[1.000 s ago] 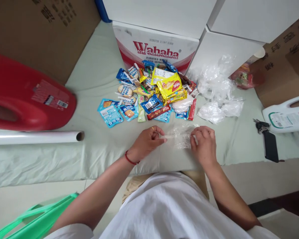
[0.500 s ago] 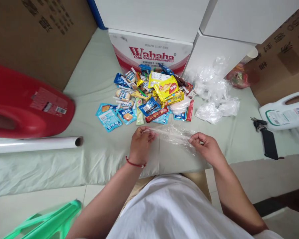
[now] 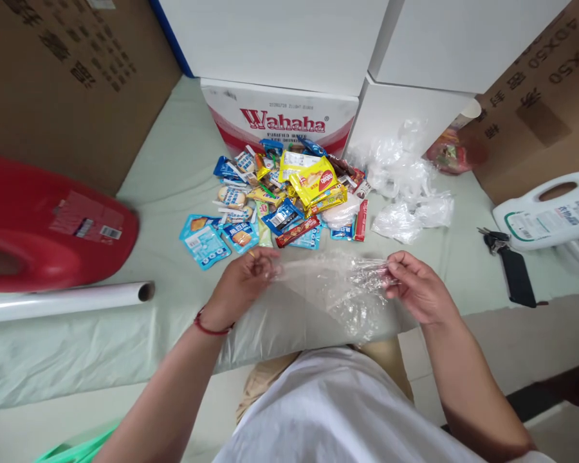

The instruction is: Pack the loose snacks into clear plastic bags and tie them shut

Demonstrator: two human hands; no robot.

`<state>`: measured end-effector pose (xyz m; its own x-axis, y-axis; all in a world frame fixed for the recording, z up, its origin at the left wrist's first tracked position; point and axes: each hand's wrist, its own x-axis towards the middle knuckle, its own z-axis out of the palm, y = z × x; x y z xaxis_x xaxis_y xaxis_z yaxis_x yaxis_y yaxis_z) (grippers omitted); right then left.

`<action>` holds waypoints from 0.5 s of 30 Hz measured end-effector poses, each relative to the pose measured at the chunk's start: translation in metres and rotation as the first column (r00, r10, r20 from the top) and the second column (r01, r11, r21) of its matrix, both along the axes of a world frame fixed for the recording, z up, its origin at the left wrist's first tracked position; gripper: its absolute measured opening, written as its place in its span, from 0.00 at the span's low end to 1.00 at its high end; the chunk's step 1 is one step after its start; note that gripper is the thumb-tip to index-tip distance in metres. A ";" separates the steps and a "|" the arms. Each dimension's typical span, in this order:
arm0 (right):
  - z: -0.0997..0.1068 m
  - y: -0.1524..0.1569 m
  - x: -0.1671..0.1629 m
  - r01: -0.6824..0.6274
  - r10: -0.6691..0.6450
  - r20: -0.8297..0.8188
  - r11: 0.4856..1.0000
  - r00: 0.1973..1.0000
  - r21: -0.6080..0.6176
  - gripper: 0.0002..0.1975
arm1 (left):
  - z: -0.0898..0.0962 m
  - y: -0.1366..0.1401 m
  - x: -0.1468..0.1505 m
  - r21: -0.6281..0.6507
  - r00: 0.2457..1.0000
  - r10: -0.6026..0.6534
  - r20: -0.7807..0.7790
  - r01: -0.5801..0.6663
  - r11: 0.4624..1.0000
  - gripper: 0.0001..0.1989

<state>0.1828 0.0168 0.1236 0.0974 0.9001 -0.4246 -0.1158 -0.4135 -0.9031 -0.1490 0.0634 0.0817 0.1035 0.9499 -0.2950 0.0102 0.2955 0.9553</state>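
A clear plastic bag (image 3: 338, 283) is stretched sideways between my two hands, over the front of the covered table. My left hand (image 3: 246, 280), with a red cord at the wrist, pinches the bag's left end. At the other end my right hand (image 3: 415, 283) is closed on its gathered, crinkled edge. The bag's lower part hangs loose near the table edge. Just beyond the hands lies a pile of wrapped snacks, with a yellow packet (image 3: 313, 180) on top and a light-blue packet (image 3: 205, 243) at its left side.
Crumpled clear plastic bags (image 3: 400, 173) lie right of the pile. Behind stands a Wahaha carton (image 3: 280, 119). A red jug (image 3: 53, 225) and a white roll (image 3: 67, 302) are at left; a white bottle (image 3: 550, 212) and a black phone-like object (image 3: 517, 276) with keys are at right.
My hands have moved farther apart, the left one leftward and the right one slightly right. The plastic bag is now spread wider and hangs lower. The view has shifted slightly.
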 end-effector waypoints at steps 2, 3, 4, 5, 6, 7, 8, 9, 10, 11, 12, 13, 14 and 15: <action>0.002 -0.003 -0.013 0.027 -0.047 -0.191 0.994 0.981 -0.105 0.21 | -0.008 -0.005 0.006 0.011 0.945 0.328 -0.001 -0.328 0.945 0.25; 0.003 -0.004 -0.020 0.047 -0.080 -0.263 0.990 0.962 -0.130 0.21 | -0.013 -0.012 0.011 -0.026 0.886 0.463 0.018 -0.462 0.886 0.27; 0.003 -0.006 -0.027 0.071 -0.116 -0.325 0.987 0.938 -0.145 0.21 | -0.017 -0.021 0.017 -0.094 0.833 0.552 0.050 -0.546 0.833 0.28; 0.002 -0.007 -0.033 0.094 -0.149 -0.380 0.983 0.913 -0.158 0.21 | -0.020 -0.034 0.022 -0.176 0.801 0.592 0.086 -0.573 0.800 0.27; 0.001 -0.008 -0.039 0.113 -0.176 -0.426 0.979 0.887 -0.170 0.20 | -0.022 -0.050 0.028 -0.248 0.794 0.599 0.108 -0.562 0.789 0.27; 0.000 -0.008 -0.044 0.127 -0.198 -0.467 0.976 0.862 -0.180 0.20 | -0.022 -0.067 0.032 -0.297 0.797 0.590 0.128 -0.536 0.790 0.26; -0.001 -0.009 -0.048 0.137 -0.215 -0.504 0.973 0.837 -0.188 0.19 | -0.022 -0.084 0.036 -0.336 0.820 0.553 0.148 -0.484 0.808 0.26; -0.002 -0.009 -0.053 0.144 -0.228 -0.538 0.970 0.812 -0.194 0.19 | -0.021 -0.099 0.040 -0.380 0.848 0.501 0.176 -0.411 0.829 0.29; -0.003 -0.010 -0.057 0.147 -0.237 -0.569 0.969 0.787 -0.200 0.18 | -0.019 -0.113 0.044 -0.423 0.870 0.445 0.213 -0.329 0.844 0.31; -0.003 -0.010 -0.062 0.146 -0.244 -0.596 0.967 0.765 -0.209 0.18 | -0.016 -0.122 0.048 -0.451 0.890 0.383 0.249 -0.244 0.858 0.33; -0.004 -0.011 -0.067 0.142 -0.250 -0.620 0.965 0.744 -0.220 0.18 | -0.014 -0.127 0.052 -0.471 0.901 0.331 0.280 -0.172 0.865 0.33; -0.003 -0.012 -0.071 0.136 -0.256 -0.637 0.963 0.727 -0.232 0.18 | -0.012 -0.128 0.056 -0.483 0.905 0.300 0.303 -0.126 0.866 0.33; -0.002 -0.013 -0.075 0.127 -0.258 -0.647 0.962 0.717 -0.242 0.18 | -0.011 -0.126 0.061 -0.490 0.901 0.297 0.316 -0.113 0.864 0.31; -0.001 -0.013 -0.078 0.117 -0.255 -0.650 0.962 0.716 -0.248 0.18 | -0.010 -0.120 0.065 -0.495 0.886 0.325 0.329 -0.132 0.859 0.28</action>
